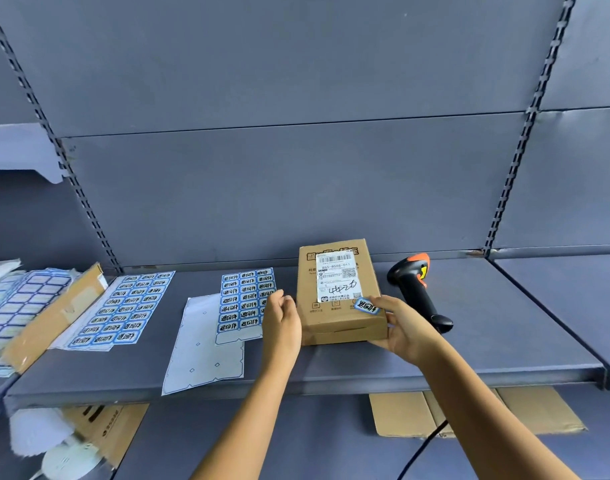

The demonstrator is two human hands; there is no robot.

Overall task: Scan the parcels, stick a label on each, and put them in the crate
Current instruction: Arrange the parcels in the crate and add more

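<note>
a cardboard parcel [331, 327] is being held flat on the grey shelf [504, 323], just right of the frame's centre, with its white shipping slip [336, 278] facing up. its near right corner is being gripped by the right hand [405, 330], thumb laid on top and fingers wrapped against the front edge. a small blue label [366, 305] is being touched by that thumb tip at the same corner of the parcel's top. the left hand [281, 320] is being held just beside the parcel's left edge, fingers loosely curled around nothing; whether contact is being made cannot be told. a black and orange scanner [412, 289] is lying just right of the parcel. sheets of blue labels [246, 299] are lying left of centre, one overlapping a peeled white backing sheet [206, 344].
</note>
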